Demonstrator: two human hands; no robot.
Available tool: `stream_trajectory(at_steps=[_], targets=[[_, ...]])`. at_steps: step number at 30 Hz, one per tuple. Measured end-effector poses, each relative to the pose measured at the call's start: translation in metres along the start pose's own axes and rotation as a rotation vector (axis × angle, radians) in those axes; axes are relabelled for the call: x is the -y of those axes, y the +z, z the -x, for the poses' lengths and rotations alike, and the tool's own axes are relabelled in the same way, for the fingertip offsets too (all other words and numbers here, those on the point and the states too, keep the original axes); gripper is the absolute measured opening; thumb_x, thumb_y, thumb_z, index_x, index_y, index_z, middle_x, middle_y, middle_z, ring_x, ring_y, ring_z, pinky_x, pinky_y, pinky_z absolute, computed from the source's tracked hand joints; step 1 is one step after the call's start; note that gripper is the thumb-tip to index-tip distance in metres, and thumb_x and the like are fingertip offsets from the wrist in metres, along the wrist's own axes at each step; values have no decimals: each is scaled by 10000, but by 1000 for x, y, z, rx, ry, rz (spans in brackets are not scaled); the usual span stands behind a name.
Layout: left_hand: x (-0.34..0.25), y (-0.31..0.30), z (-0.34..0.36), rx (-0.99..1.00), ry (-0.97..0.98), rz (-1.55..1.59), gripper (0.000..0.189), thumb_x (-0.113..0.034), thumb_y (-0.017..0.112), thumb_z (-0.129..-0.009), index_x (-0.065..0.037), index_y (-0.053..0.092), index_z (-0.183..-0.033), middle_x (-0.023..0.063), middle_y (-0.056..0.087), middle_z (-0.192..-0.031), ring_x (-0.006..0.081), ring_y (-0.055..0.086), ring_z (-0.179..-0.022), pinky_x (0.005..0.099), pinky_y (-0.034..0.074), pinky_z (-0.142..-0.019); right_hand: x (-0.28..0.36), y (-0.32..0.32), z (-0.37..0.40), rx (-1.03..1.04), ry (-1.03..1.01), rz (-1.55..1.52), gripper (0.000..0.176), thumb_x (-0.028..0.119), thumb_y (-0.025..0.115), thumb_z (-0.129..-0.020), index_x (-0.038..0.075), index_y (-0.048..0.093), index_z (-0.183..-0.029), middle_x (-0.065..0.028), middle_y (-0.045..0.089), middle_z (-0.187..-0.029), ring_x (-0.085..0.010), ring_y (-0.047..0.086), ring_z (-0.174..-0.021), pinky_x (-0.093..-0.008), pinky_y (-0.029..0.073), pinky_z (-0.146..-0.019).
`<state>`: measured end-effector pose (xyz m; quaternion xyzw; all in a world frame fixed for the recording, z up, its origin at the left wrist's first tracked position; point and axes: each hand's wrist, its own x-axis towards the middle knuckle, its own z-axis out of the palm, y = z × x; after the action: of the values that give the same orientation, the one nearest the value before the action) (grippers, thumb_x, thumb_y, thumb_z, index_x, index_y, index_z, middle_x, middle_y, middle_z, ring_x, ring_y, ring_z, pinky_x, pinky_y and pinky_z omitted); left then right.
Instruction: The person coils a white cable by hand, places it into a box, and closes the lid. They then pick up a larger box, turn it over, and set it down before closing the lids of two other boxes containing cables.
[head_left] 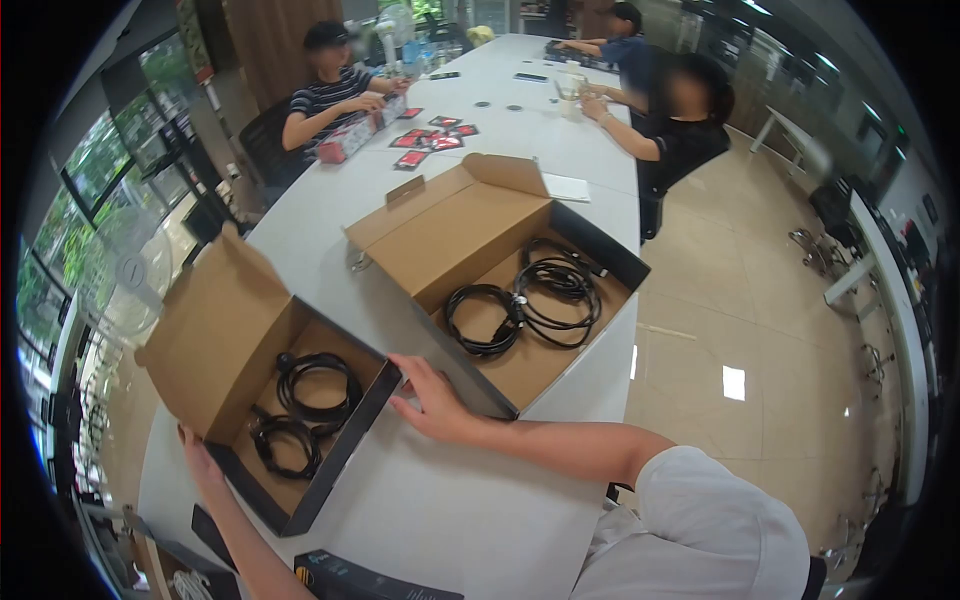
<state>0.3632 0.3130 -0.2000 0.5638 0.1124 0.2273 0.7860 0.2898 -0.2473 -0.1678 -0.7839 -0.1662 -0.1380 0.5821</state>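
Note:
An open cardboard box [345, 475] with dark outer walls lies on the white table, its brown lid [215, 320] folded back. Inside rest two coiled black cables, an upper coil [353, 398] and a lower coil [312, 452]. My left hand [203, 465] holds the box's left side, its fingers partly hidden. On the opposite wall, near the far right corner, my right hand [435, 400] grips with fingertips and thumb against the edge. Just right of that hand stands a second open box [480, 385], with more coiled black cables [560, 290] in it.
A dark printed box [365, 580] lies at the near edge. Farther up the table [560, 130] are red-and-black packets [440, 142], a white sheet [568, 188] and phones [531, 77]. One person [335, 95] sits at the left, others at the right. Tiled floor [700, 300] borders the right side.

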Motion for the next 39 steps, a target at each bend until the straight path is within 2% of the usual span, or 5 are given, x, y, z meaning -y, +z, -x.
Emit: stream_trajectory(at_steps=[6,11,28,35,39], targets=[[-38,31,60,240,0,230,577,-25,584,-923,-160,378,-1444,82,530,-1368,223,518,-1206,382,397,-1037,-4,3,-2,-30,-2,-22,618,63,658,-829,39,402,-1390,-149,505,-1142,-237,575,-831,-358,501,-699],[-74,67,104,152,-60,69,535,-28,557,-944,-225,386,-1410,3,582,-1236,146,539,-1129,400,370,-979,-17,5,-4,-36,-27,-177,499,-15,501,-886,38,447,-1380,-124,507,-1251,-198,536,-973,-311,456,-867],[-80,116,189,-88,-30,-234,546,-119,449,-892,-102,441,-1438,13,573,-1281,140,501,-1181,349,381,-985,-24,-1,-6,-38,75,-280,334,145,477,-1003,22,492,-1313,-99,536,-1261,-170,496,-1162,-303,381,-1011],[-70,115,187,-139,110,-433,595,-42,418,-806,0,488,-1396,81,574,-1239,215,499,-1203,303,344,-1035,38,2,-50,-120,-23,-226,458,100,589,-914,6,459,-1342,-133,508,-1318,-227,477,-1249,-349,386,-1042],[-63,108,182,-139,174,-514,613,-35,411,-796,-10,488,-1403,74,586,-1179,198,518,-1134,290,366,-988,56,7,-130,-18,113,-126,770,180,644,-855,45,236,-1494,-158,427,-1442,-270,429,-1322,-386,332,-1093]])
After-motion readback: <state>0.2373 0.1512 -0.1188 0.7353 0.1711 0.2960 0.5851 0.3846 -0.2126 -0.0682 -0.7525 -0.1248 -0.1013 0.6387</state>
